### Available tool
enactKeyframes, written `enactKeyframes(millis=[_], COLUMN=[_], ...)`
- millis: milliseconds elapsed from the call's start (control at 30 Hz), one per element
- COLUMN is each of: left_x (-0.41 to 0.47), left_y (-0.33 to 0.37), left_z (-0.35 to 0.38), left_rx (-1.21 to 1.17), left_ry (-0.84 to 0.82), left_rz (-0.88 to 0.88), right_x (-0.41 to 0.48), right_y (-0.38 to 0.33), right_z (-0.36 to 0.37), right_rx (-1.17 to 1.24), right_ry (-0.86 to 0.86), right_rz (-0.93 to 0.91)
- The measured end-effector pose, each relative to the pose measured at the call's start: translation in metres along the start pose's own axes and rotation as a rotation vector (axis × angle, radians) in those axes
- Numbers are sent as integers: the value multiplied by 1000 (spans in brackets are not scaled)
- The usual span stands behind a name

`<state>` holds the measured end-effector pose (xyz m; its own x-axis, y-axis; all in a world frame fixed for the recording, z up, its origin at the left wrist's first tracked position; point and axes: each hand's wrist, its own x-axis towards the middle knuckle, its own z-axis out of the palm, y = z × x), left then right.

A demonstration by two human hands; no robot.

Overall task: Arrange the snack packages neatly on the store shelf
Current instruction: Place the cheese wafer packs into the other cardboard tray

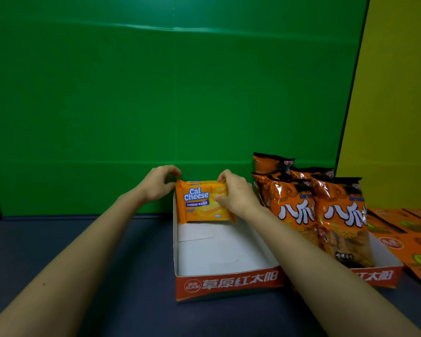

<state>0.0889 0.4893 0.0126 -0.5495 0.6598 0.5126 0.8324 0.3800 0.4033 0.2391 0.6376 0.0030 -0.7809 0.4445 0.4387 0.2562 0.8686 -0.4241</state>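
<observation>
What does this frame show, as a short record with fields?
wafer pack: upright at the back of the tray, label facing the camera
left hand: pinches the pack's top left corner
right hand: grips its right edge
tray: cardboard, white inside, red front with white lettering
right of it: chip bags standing in a second tray; flat pouches beyond

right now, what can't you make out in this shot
Head view:
Behind the wafer pack: any further packs, hidden by it and the right hand.
Rear snack bags: mostly hidden by the front bags.
Flat orange pouches: cut off by the right edge.
Wafer pack's small print: too small.
</observation>
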Motion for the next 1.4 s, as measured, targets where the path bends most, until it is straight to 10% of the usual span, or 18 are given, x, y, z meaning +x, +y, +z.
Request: enactKeyframes(millis=[367,833,1400], left_x=[-53,-177,-409], left_y=[-20,-32,-183], left_z=[-15,-94,-306], left_rx=[361,652,785], left_ry=[33,212,206], left_rz=[-97,-266,-575], right_x=[6,-66,-135], right_y=[-5,-143,-406], right_z=[7,22,177], right_rx=[-474,-91,253], right_ry=[94,-62,-297], right_rz=[-179,-573,-558])
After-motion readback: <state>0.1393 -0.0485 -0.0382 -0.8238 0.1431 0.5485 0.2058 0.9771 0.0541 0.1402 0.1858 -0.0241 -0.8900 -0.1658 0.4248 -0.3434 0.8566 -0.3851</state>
